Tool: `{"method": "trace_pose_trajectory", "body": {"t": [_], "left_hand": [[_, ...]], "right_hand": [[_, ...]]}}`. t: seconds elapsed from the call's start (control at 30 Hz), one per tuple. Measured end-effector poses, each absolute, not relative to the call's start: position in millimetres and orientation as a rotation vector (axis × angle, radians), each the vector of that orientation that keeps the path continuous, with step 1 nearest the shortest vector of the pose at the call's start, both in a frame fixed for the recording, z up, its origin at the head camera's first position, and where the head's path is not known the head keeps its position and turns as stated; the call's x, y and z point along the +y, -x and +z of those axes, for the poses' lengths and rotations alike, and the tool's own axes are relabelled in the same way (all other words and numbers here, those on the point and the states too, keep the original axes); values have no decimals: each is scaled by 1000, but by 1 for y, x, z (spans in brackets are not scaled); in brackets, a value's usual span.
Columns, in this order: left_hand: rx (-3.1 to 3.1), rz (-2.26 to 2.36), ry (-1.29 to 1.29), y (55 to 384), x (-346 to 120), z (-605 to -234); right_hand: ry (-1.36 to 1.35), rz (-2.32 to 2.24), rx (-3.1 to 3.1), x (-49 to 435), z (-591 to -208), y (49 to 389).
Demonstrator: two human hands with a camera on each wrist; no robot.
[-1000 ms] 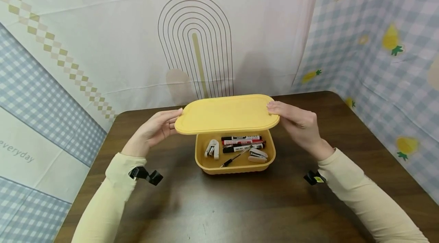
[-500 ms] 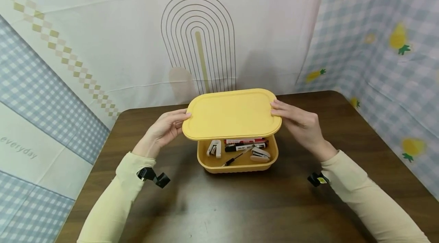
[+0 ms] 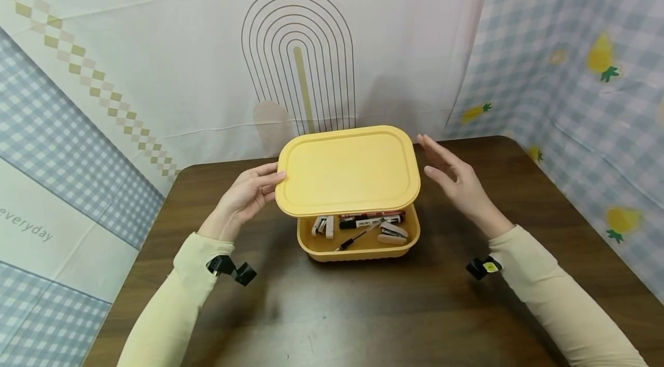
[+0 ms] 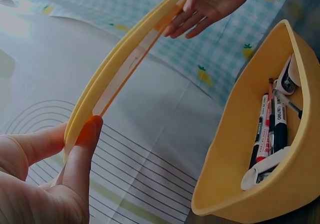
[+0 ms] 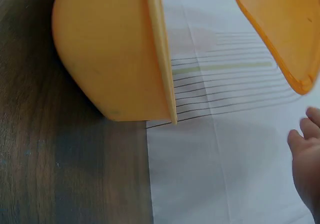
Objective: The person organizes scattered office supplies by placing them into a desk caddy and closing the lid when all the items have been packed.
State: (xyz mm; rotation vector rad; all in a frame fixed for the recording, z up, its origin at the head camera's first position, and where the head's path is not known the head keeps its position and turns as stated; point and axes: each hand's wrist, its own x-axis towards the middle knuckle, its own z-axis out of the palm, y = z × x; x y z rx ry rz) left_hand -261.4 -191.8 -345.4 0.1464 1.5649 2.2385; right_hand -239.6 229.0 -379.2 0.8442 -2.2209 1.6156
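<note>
My left hand (image 3: 244, 197) pinches the left end of a yellow lid (image 3: 347, 171), thumb on top and fingers beneath. The lid is held up above the yellow box (image 3: 358, 256), tilted with its top towards me. Just off the lid's right end, my right hand (image 3: 459, 182) has its fingers extended and holds nothing; a gap shows between them in the head view. Inside the box lie a white stapler (image 3: 324, 227) on the left, another stapler (image 3: 392, 233) on the right, several markers (image 4: 263, 129) and a pen (image 3: 353, 239). The lid hides the box's back part in the head view.
The box stands on a dark brown wooden table (image 3: 321, 315). Behind it hangs a pale patterned cloth (image 3: 197, 38), and a blue checked cloth (image 3: 560, 102) with pineapples borders the right side. Each wrist carries a small black camera mount (image 3: 230, 269).
My right hand has let go of the lid and moved slightly away to the right. The lid has tipped up further, its top facing me more, while my left hand keeps its grip.
</note>
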Motion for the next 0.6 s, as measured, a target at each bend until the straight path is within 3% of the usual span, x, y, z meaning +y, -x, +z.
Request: {"method": "trace_pose_trajectory", "body": {"t": [0.17, 0.6], "left_hand": [[1573, 2243, -149, 260, -193, -348], [1672, 2208, -157, 259, -190, -353]], "right_hand": [[-930, 1802, -2363, 234, -378, 242], [-895, 1591, -2579, 227, -382, 241]]}}
